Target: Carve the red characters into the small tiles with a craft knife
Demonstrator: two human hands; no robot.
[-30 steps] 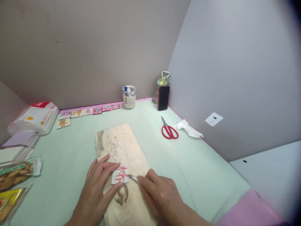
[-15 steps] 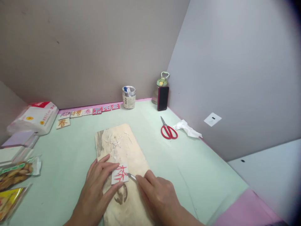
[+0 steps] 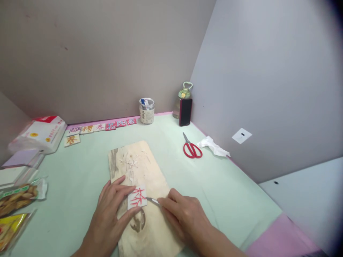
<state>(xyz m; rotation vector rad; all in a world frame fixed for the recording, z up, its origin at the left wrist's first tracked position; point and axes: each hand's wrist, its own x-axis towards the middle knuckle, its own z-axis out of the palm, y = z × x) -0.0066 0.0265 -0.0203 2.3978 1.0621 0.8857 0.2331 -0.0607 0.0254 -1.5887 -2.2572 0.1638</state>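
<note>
Left hand (image 3: pixel 108 214) flat, pinning one tile (image 3: pixel 137 197) on the board (image 3: pixel 139 171) near the tabletop (image 3: pixel 80 178) front edge. Right hand (image 3: pixel 184 216) closed on a knife (image 3: pixel 152 200), tip at tile's right edge. Open room right of board. One scissors (image 3: pixel 192 148), seven tiles (image 3: pixel 100 127) along back edge. Right hand shifted slightly right since earlier.

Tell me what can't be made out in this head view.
- Knife: handle hidden inside the right hand.
- Tile: left edge covered by left hand fingers.
- Jar label: too small to read.
- Snack bags: cut off by the left edge.
</note>
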